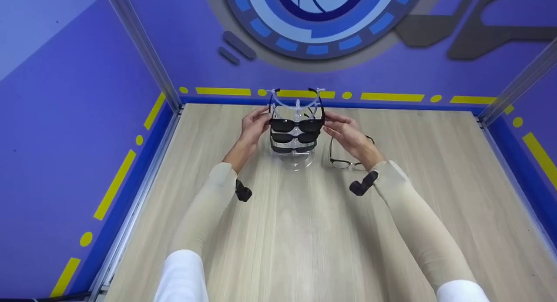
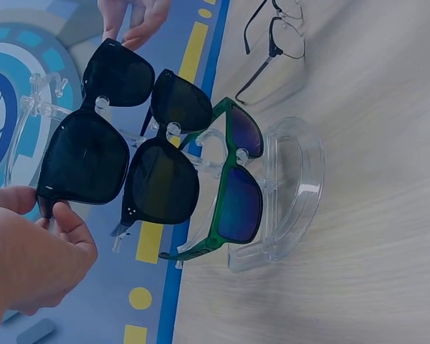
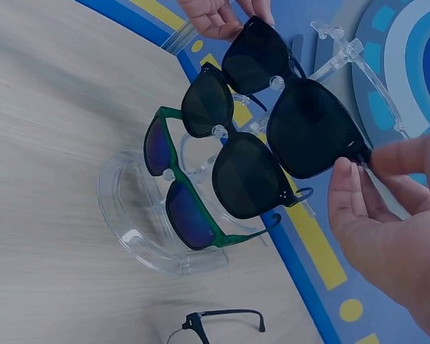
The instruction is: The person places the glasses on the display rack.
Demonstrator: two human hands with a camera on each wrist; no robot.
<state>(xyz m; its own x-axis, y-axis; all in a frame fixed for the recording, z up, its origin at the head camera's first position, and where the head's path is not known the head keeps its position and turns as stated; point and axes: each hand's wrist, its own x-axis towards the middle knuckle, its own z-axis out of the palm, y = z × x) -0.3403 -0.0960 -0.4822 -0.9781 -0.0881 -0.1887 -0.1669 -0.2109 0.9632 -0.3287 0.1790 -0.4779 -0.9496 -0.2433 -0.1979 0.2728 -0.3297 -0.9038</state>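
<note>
A clear plastic eyewear stand (image 1: 297,165) bears three pairs of sunglasses, one above another. The top pair is black sunglasses (image 1: 297,125). My left hand (image 1: 254,125) pinches their left hinge corner between thumb and fingers. At the opposite corner, my right hand (image 1: 348,130) pinches the frame in the same way. Just below sit dark sunglasses (image 2: 161,179), and lowest are green-framed sunglasses (image 3: 190,211) with bluish-purple lenses. The bridge of the black pair appears against a clear nose peg (image 3: 277,83). Above it, the stand's uppermost arm (image 1: 296,105) bears no glasses.
Clear-lens eyeglasses (image 1: 340,164) with dark temples lie on the wooden table (image 1: 283,232), partly behind my right hand in the head view. Blue panels (image 1: 435,80) with yellow marks rise behind and at both sides. Metal posts (image 1: 143,45) stand at the corners.
</note>
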